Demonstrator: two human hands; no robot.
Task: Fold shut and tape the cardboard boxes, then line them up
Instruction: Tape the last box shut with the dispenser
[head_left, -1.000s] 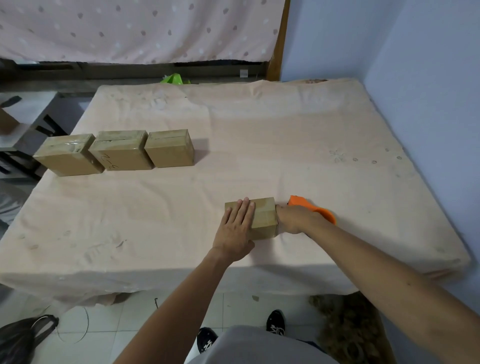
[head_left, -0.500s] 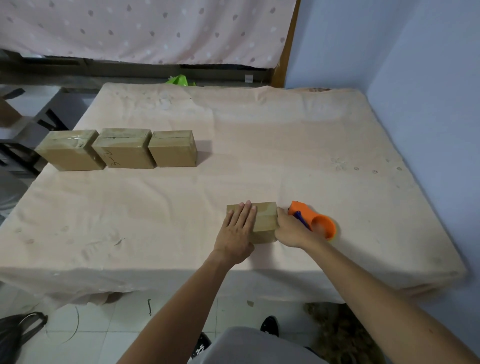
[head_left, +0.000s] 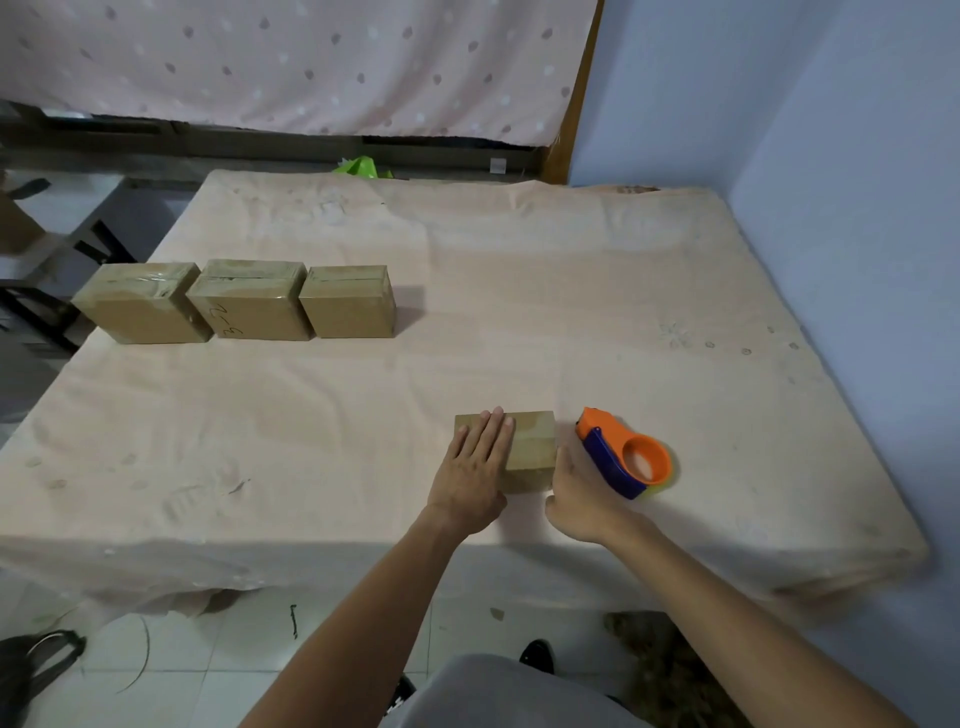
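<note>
One left hand (head_left: 474, 475) flat atop box (head_left: 534, 448), fingers straight, right hand (head_left: 577, 493) alongside, fingers unclear

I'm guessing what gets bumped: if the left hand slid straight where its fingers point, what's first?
Probably nothing: past the box under the left hand lies only bare cloth; the three-box row sits off to the left.

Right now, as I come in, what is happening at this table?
A person is working on a small cardboard box near the front edge of the cloth-covered table. The left hand lies flat on its top, and the right hand is open at its right side. The orange and blue tape dispenser lies unheld just to the right. Three closed boxes stand in a row at the far left.
</note>
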